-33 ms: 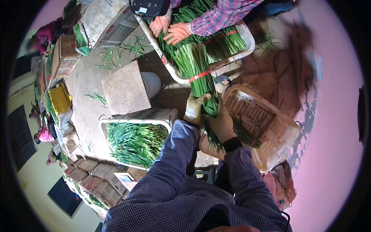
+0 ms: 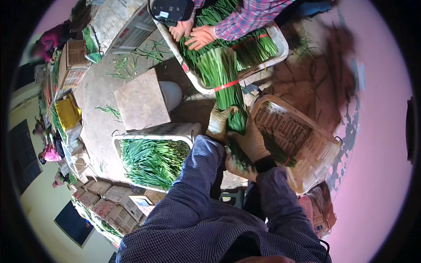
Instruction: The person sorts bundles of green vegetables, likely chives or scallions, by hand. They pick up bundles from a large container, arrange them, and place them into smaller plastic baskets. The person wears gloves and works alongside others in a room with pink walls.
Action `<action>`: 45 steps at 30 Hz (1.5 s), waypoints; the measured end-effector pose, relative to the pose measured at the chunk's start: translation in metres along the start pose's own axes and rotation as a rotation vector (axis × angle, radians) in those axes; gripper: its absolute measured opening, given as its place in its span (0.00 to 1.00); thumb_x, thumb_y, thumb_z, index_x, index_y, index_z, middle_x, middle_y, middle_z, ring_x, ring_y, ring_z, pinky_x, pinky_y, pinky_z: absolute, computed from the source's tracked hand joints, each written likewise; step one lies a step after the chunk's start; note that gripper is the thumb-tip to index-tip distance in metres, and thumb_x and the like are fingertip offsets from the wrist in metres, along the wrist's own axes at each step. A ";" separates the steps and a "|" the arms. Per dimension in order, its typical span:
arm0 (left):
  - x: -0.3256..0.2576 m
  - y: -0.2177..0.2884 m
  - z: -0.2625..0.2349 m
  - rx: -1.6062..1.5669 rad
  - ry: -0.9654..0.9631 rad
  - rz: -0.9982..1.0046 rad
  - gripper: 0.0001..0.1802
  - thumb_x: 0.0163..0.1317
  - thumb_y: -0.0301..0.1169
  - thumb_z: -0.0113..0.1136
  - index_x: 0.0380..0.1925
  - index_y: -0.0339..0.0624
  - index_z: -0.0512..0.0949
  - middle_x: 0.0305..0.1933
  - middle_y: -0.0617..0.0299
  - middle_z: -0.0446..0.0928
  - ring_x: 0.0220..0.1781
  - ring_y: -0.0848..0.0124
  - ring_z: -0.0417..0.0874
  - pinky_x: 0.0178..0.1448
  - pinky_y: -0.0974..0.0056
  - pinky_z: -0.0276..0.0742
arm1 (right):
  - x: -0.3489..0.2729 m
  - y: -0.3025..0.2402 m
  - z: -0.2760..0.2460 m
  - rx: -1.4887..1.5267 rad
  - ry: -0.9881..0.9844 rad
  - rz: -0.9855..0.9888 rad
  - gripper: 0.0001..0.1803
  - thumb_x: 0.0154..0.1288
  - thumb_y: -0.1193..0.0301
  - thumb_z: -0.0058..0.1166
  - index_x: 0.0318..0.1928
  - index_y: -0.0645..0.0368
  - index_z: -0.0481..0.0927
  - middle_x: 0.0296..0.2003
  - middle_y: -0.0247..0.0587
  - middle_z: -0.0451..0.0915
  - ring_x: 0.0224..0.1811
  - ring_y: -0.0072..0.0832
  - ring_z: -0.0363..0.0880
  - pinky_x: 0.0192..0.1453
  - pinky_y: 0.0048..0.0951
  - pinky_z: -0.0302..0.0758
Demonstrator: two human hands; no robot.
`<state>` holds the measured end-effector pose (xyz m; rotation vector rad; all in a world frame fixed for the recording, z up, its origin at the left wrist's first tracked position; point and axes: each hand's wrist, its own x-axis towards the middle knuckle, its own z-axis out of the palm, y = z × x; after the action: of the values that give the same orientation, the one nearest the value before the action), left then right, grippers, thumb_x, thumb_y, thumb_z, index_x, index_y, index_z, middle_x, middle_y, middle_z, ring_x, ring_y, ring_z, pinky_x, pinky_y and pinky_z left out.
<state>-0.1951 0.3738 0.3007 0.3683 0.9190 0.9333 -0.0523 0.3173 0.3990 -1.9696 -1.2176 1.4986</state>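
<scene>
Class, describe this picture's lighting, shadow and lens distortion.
Head view: bunch brightly lit, floor at left washed out; head view: deep shadow by the upper crate; head view: wall at right tinted pink; head view: curved black surround, fisheye distortion.

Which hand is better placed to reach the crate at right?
Right, likely: the right hand is beside the crate; the left hand is farther, across the green bundle. Both hold it.

The lower end of the banded green bundle (image 2: 226,97) is partly covered by the right hand (image 2: 251,140). The co-worker's plaid sleeve (image 2: 251,19) is cut by the upper edge. A corner of the leaf-filled crate (image 2: 151,137) is hidden behind the left forearm (image 2: 196,175). Distant people (image 2: 51,152) are shown too small to be told clearly.
</scene>
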 end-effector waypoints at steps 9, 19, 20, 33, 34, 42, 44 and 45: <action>-0.004 0.045 -0.041 0.249 -0.389 -0.316 0.37 0.55 0.34 0.79 0.64 0.39 0.74 0.50 0.65 0.83 0.45 0.76 0.84 0.50 0.70 0.81 | -0.010 -0.023 -0.103 -0.843 0.090 -0.461 0.31 0.68 0.64 0.54 0.70 0.55 0.67 0.58 0.49 0.77 0.61 0.41 0.79 0.62 0.45 0.76; -0.021 0.081 0.028 0.739 -0.658 -0.733 0.46 0.49 0.26 0.78 0.69 0.36 0.67 0.60 0.56 0.79 0.61 0.64 0.78 0.65 0.57 0.77 | 0.018 -0.060 -0.094 -1.229 -0.140 -0.899 0.28 0.69 0.64 0.48 0.67 0.58 0.70 0.58 0.48 0.77 0.67 0.41 0.73 0.74 0.63 0.56; -0.021 0.084 0.032 0.761 -0.685 -0.741 0.47 0.48 0.27 0.78 0.69 0.36 0.66 0.60 0.55 0.79 0.61 0.64 0.78 0.65 0.57 0.77 | 0.018 -0.061 -0.095 -1.264 -0.207 -0.872 0.27 0.68 0.64 0.49 0.66 0.58 0.71 0.55 0.47 0.79 0.63 0.41 0.75 0.72 0.61 0.59; 0.023 0.134 0.064 1.731 -0.834 -0.191 0.58 0.42 0.37 0.79 0.74 0.39 0.60 0.57 0.41 0.79 0.60 0.47 0.81 0.65 0.53 0.77 | 0.036 -0.054 -0.093 -1.278 -0.053 -0.675 0.29 0.59 0.65 0.60 0.62 0.59 0.75 0.42 0.44 0.83 0.48 0.38 0.82 0.51 0.44 0.75; 0.026 0.141 0.065 1.854 -0.836 -0.160 0.58 0.41 0.38 0.79 0.75 0.40 0.60 0.56 0.40 0.80 0.59 0.46 0.82 0.64 0.52 0.77 | 0.038 -0.056 -0.093 -1.267 -0.028 -0.635 0.31 0.58 0.64 0.63 0.61 0.59 0.75 0.43 0.44 0.83 0.49 0.38 0.81 0.50 0.44 0.75; 0.062 0.241 -0.034 2.554 0.104 0.150 0.33 0.54 0.29 0.62 0.63 0.32 0.71 0.57 0.38 0.78 0.53 0.52 0.83 0.57 0.48 0.78 | 0.056 -0.061 -0.122 -0.757 -0.128 -0.141 0.43 0.43 0.57 0.76 0.60 0.63 0.75 0.46 0.55 0.82 0.51 0.51 0.82 0.55 0.43 0.79; 0.048 0.262 -0.073 1.995 0.458 0.910 0.29 0.55 0.30 0.70 0.59 0.42 0.75 0.53 0.46 0.82 0.52 0.48 0.83 0.59 0.47 0.79 | 0.065 -0.063 -0.128 -0.539 -0.059 -0.149 0.40 0.44 0.54 0.76 0.54 0.66 0.78 0.44 0.55 0.84 0.49 0.51 0.83 0.52 0.42 0.80; 0.033 0.263 -0.073 1.886 0.548 0.976 0.27 0.57 0.29 0.70 0.58 0.40 0.76 0.53 0.47 0.82 0.52 0.51 0.84 0.58 0.51 0.80 | 0.077 -0.060 -0.128 -0.511 -0.095 -0.108 0.37 0.47 0.58 0.77 0.55 0.65 0.77 0.45 0.50 0.86 0.49 0.45 0.85 0.54 0.39 0.80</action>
<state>-0.3831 0.5429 0.4072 2.4023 2.0307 0.7019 0.0448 0.4376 0.4438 -2.1050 -1.8645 1.3322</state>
